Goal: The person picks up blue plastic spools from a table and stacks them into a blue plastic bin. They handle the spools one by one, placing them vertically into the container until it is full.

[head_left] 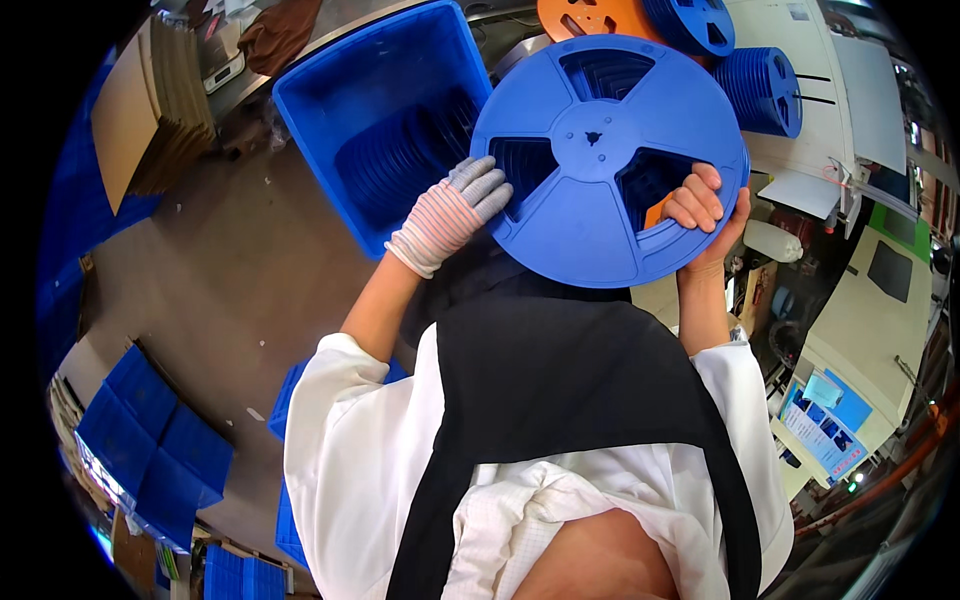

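Note:
A stack of blue plastic reels (590, 220) is held up in front of me, its round face with wide cut-outs turned toward me. My bare right hand (703, 208) grips the stack's right rim, fingers hooked through a cut-out. My left hand (455, 213), in a striped glove with grey fingertips, lies against the left rim with its fingers extended. Behind the left hand stands a deep blue bin (365, 215) with a row of dark blue reels (395, 150) inside. The far side of the held stack is hidden.
Beyond the stack are an orange reel (590, 18) and more blue reels (765, 92), some around thin black rods on a pale bench (825, 120). Flat cardboard (150, 110) stands at far left. Blue boxes (155, 440) sit on the floor at lower left.

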`<state>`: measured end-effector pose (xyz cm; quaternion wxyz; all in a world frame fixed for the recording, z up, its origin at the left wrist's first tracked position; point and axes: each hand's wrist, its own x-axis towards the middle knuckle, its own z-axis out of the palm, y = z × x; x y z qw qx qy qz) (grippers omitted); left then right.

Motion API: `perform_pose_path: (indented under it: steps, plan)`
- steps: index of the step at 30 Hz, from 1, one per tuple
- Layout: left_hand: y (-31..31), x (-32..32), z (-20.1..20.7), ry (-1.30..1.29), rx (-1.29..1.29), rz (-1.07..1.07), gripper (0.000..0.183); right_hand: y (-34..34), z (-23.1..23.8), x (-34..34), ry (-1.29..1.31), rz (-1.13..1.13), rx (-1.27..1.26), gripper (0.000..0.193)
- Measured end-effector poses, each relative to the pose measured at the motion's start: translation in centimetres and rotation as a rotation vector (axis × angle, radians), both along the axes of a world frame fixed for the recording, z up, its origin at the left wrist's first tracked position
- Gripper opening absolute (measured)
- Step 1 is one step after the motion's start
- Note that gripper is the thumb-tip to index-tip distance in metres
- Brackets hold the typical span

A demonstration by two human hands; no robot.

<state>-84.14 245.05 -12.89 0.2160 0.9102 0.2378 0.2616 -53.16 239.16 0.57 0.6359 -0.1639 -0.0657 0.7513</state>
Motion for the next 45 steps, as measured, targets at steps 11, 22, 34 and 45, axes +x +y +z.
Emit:
perform_pose_path:
  steps: [11, 22, 34, 45]
  plan:
    - [-4.0, -5.3, -0.1, -0.829, -1.484, 0.31, 0.027, 0.0, 0.1, 0.7, -0.264, -0.073, -0.273, 0.036]
    - [-5.8, -7.0, -1.2, -1.299, -1.741, 0.446, 0.031, -2.4, 0.2, 1.5, -0.278, -0.111, -0.264, 0.031]
    - [-4.5, -7.5, -9.3, -0.901, -1.653, 0.971, 0.023, -3.9, 0.1, 2.1, -0.326, -0.132, -0.263, 0.031]
    - [0.5, 0.7, -20.8, -0.293, -1.577, 0.963, 0.05, -4.2, 0.0, 2.1, -0.296, -0.133, -0.243, 0.031]
